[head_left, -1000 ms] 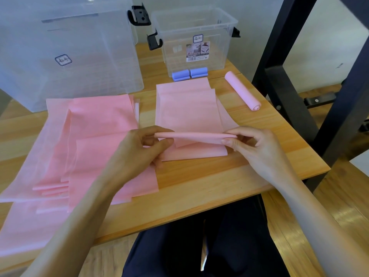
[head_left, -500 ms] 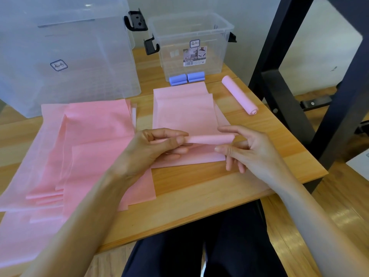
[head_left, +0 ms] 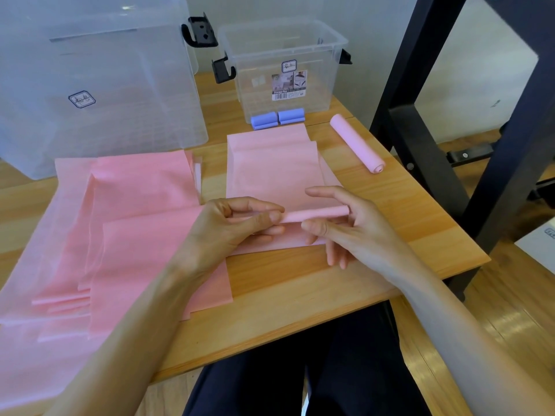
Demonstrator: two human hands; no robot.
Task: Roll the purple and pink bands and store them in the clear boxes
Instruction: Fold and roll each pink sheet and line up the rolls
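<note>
Fingers of my left hand [head_left: 237,223] curl round one end of a thin pink stretchy band [head_left: 271,172], pinching its rolled-up near edge between thumb and fingertips. My right hand [head_left: 345,226] steadies the other end of that small roll: index finger reaches over it, thumb presses beneath, and the remaining fingers hang loosely spread. The unrolled length of the band lies flat on the light wooden table [head_left: 390,223], running away from me. A loose stack of flat pink bands [head_left: 126,235] lies to the left, under my left wrist. A finished pink roll [head_left: 356,144] rests well apart to the right. Two purple rolled bands [head_left: 277,118] sit inside the small clear plastic box [head_left: 285,49] beyond; a large clear plastic box [head_left: 96,85] stands at far left.
</note>
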